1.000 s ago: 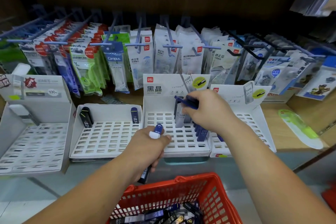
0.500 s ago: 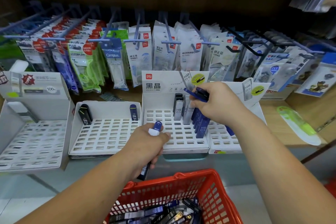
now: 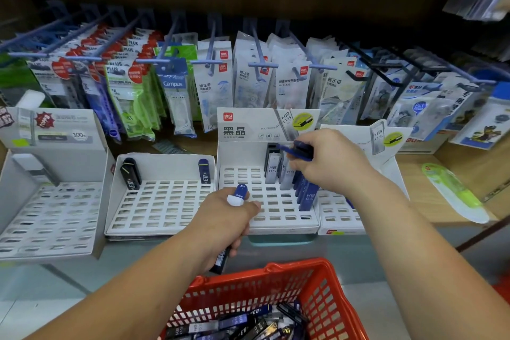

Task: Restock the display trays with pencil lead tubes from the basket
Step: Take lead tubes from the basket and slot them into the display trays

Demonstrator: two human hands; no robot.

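Observation:
My right hand (image 3: pixel 328 160) grips a bunch of blue lead tubes (image 3: pixel 299 149) over the back right of the middle white slotted tray (image 3: pixel 242 174). That tray holds grey HB 0.5 tubes (image 3: pixel 273 171) and a row of blue tubes (image 3: pixel 307 194) standing in its slots. In front of the same tray, my left hand (image 3: pixel 223 218) grips a blue-capped tube (image 3: pixel 239 194) and dark tubes below the fist. The red basket (image 3: pixel 317 287) at the bottom holds several loose tubes (image 3: pixel 234 323).
A second tray (image 3: pixel 160 201) to the left holds a black tube (image 3: pixel 130 174) and a blue tube (image 3: pixel 204 171). A far-left tray (image 3: pixel 47 218) and a right tray (image 3: pixel 334 210) stand beside them. Packets on hooks (image 3: pixel 215 83) hang behind. A green correction tape (image 3: pixel 452 190) lies on the right shelf.
My right hand drew back and up from the middle tray's slots, leaving grey and blue tubes standing there. My left hand kept its place.

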